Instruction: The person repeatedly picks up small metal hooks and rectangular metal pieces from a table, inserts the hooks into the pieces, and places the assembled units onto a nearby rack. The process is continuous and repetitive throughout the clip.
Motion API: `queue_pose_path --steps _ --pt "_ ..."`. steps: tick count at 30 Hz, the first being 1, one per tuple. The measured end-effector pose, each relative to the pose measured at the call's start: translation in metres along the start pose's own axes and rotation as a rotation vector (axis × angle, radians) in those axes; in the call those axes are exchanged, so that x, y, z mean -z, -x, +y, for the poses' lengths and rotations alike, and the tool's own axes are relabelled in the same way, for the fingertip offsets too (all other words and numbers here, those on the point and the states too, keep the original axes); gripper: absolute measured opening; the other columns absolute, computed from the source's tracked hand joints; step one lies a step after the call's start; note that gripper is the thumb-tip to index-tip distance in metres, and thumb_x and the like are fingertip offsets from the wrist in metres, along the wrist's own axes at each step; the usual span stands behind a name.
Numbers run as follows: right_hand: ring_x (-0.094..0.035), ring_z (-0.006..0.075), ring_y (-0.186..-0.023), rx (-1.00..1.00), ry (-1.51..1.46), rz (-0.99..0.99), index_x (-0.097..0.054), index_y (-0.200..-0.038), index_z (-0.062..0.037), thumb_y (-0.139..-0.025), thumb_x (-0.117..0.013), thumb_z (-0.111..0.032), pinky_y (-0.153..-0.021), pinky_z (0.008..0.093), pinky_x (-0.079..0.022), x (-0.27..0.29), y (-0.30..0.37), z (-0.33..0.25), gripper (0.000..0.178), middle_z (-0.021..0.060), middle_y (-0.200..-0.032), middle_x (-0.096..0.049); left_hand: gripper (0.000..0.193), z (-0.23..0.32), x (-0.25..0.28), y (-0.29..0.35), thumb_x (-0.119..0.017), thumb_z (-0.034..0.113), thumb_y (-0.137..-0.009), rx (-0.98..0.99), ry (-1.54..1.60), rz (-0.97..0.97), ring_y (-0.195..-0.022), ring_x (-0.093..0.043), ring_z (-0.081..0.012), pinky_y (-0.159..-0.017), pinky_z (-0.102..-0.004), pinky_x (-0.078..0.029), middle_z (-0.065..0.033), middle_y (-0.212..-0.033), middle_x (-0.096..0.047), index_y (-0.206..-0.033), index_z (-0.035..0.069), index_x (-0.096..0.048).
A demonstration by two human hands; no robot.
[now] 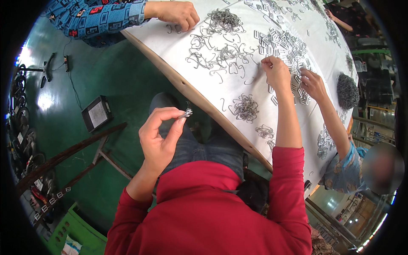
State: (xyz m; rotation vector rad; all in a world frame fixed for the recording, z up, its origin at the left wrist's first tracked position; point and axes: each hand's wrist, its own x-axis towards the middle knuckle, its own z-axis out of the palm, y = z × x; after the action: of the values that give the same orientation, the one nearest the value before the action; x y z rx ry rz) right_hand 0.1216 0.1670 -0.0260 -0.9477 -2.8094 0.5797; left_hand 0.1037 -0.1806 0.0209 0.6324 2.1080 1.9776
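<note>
my left hand (pixel 158 138) pinches a small metal clip (pixel 186 112) above my lap — mid-assembly, i judge. my right hand (pixel 275 72), at one o'clock, picks among flat clips (pixel 284 44) on the table (pixel 204 91) — its grip clenched.

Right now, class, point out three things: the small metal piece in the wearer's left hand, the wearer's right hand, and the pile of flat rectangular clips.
small metal piece (pixel 186 113), head view, its shiny body at the fingertips.
right hand (pixel 275 71), head view, back of hand.
rectangular clips (pixel 284 44), head view, middle of pile.
</note>
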Motion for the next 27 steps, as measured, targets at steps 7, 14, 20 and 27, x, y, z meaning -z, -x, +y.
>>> queue_pose_path --steps 7,14,20,27 --pt "-0.064 0.0290 -0.083 0.049 0.116 -0.155 -0.068 -0.088 -0.0062 -0.081 -0.063 -0.022 -0.072 0.0387 -0.049 -0.009 -0.015 -0.017 0.018 0.0140 -0.089 -0.067 0.014 0.002 -0.001 0.002 -0.061 -0.007 -0.081 -0.002 0.017 0.012 -0.085 -0.056 -0.0130 -0.078 -0.0245 -0.044 -0.0092 -0.094 -0.060 -0.094 -0.002 -0.061" --pt "-0.056 0.0085 -0.071 -0.062 -0.754 -0.640 -0.053 -0.086 -0.0042 -0.090 -0.057 -0.016 -0.063 0.0226 -0.045 0.024 0.004 -0.025 0.013 0.0009 -0.077 -0.056 0.013 0.004 0.001 -0.002 -0.062 -0.004 -0.082 -0.010 0.078 -0.002 -0.077 -0.059 -0.0107 -0.070 -0.0230 -0.047 -0.0070 -0.088 -0.064 -0.094 -0.001 -0.064" --pt "-0.057 0.0086 -0.070 0.190 -0.841 -0.690 -0.059 -0.090 -0.0007 -0.089 -0.057 -0.005 -0.063 0.0230 -0.049 0.072 0.044 -0.098 0.005 0.0025 -0.082 -0.060 0.012 0.009 0.009 -0.012 -0.063 0.000 -0.083 -0.010 0.161 -0.057 -0.076 -0.062 -0.0094 -0.070 -0.0222 -0.049 -0.0046 -0.087 -0.067 -0.094 0.001 -0.065" --pt "-0.060 0.0180 -0.068 0.725 -0.457 -0.516 -0.062 -0.085 -0.0004 -0.079 -0.059 0.005 -0.063 0.0289 -0.049 0.118 0.094 -0.196 0.009 0.0073 -0.074 -0.062 0.016 0.031 0.030 -0.023 -0.063 -0.002 -0.084 -0.003 0.233 -0.166 -0.087 -0.061 -0.0110 -0.081 -0.0252 -0.048 -0.0059 -0.092 -0.065 -0.099 -0.001 -0.063"
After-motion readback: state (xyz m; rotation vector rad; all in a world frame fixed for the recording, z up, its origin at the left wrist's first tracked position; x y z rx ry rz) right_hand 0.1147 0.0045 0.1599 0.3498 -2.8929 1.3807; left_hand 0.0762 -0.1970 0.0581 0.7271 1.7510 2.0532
